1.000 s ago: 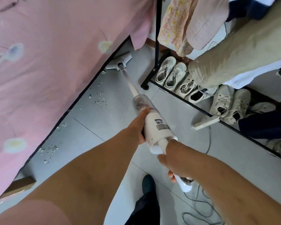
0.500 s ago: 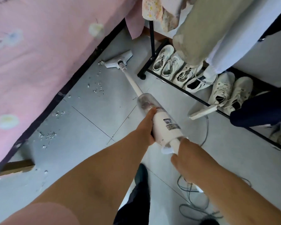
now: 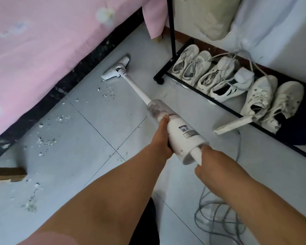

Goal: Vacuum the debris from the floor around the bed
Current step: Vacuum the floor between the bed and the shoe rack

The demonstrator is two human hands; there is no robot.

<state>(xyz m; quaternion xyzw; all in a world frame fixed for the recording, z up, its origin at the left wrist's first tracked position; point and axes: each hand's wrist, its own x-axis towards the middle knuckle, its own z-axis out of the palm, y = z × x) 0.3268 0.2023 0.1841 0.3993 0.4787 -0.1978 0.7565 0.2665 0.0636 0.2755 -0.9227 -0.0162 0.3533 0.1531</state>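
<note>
Early in the job, by my read. Stick vacuum is held two-handed: left hand wrapped round the motor body, right hand clamped on the handle end behind it. Floor head sits flat on the floor, just beside the bed base, toward its far corner.

Debris starts just on the near side of the head, with more patches along the bed edge toward its near end. None of that is picked up. Floor past the head, by the bed's far corner, looks clean. Dust cup has something in it; amount unclear.
</note>
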